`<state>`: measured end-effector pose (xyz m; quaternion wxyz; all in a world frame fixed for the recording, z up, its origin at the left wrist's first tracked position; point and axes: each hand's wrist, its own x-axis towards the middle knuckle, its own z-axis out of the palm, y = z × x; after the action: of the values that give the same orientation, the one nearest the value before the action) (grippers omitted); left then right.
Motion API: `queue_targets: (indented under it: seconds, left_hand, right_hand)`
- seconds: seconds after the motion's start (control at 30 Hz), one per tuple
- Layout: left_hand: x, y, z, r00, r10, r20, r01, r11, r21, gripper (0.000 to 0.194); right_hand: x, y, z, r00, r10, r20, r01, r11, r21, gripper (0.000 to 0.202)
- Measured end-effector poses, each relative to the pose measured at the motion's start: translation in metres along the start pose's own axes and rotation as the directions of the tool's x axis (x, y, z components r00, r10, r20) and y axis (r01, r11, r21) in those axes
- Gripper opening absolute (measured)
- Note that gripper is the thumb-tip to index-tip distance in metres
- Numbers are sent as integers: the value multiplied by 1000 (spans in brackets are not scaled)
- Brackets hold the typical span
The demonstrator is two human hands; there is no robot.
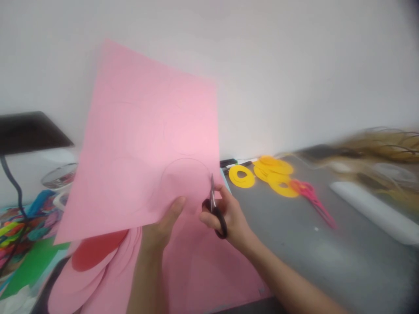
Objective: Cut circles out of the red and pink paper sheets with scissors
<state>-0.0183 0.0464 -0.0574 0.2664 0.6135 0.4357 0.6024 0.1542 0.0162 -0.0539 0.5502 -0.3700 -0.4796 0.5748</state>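
My left hand [166,220] grips the lower edge of a large pink paper sheet [147,122], its thumb on the front and the other fingers hidden behind. Faint pencil circles are drawn across the sheet, which stands tilted up before the wall. In my right hand [225,211] is a pair of scissors [214,211] with black handles. Their blades point upward at the sheet's lower right edge, beside the outline of one drawn circle. More pink paper [209,266] lies beneath both hands.
Several pink cut-out discs and a red disc [98,250] lie at lower left, near colourful craft bits [19,231]. Yellow paper rings [242,176] and pink scissors [314,200] rest on the grey table [294,244]. A white roll [373,211] is farther right.
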Motion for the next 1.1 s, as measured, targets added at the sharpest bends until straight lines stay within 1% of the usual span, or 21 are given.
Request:
queue_targets:
  seconds: [0.07, 0.13, 0.2, 0.3, 0.4, 0.5, 0.63, 0.77, 0.83, 0.93, 1.03, 1.1]
  left_hand:
    - [0, 2, 0, 998, 65, -22, -63, 995, 83, 36]
    - [-1, 4, 1, 996, 91, -14, -89, 989, 121, 36]
    - [-1, 6, 1, 997, 70, 12, -71, 993, 94, 36]
    - [-1, 7, 1, 1000, -14, 6, 14, 1000, 7, 37]
    - [-1, 6, 0, 997, -69, 20, 69, 997, -32, 32]
    - [-1, 6, 0, 996, -73, 41, 75, 996, -56, 28]
    - [-1, 8, 3, 999, -50, 21, 51, 996, -75, 35]
    - [-1, 13, 4, 995, -87, 41, 92, 987, -131, 39]
    - [-2, 17, 4, 994, -100, 53, 106, 986, -126, 43]
    - [-3, 21, 3, 984, -165, 62, 172, 978, -122, 49]
    - [-4, 22, 2, 976, -205, 78, 213, 969, -126, 47]
    - [-4, 20, 2, 978, -194, 72, 201, 973, -116, 45]
  right_hand:
    - [0, 1, 0, 1000, 1, -3, -1, 1000, -5, 46]
    - [-1, 1, 1, 1000, -3, -10, 3, 1000, -14, 44]
    - [-1, 1, 1, 1000, 1, -10, -1, 1000, -21, 43]
    - [-1, 0, 2, 999, 23, -25, -24, 999, -35, 43]
    - [0, 0, 2, 998, 30, -49, -32, 998, -47, 43]
    - [0, 1, 2, 999, 27, -46, -29, 999, -42, 43]
    - [-1, 0, 2, 999, 33, -42, -35, 998, -51, 43]
    - [-1, -2, 2, 999, 44, -30, -45, 998, -45, 46]
    - [0, -3, 1, 999, 39, -18, -39, 999, -27, 53]
    - [1, -5, -1, 1000, 30, -2, -30, 999, -25, 63]
    - [1, -8, -1, 1000, 26, 14, -25, 999, -32, 63]
    - [1, -10, 0, 999, 34, 14, -33, 999, -40, 62]
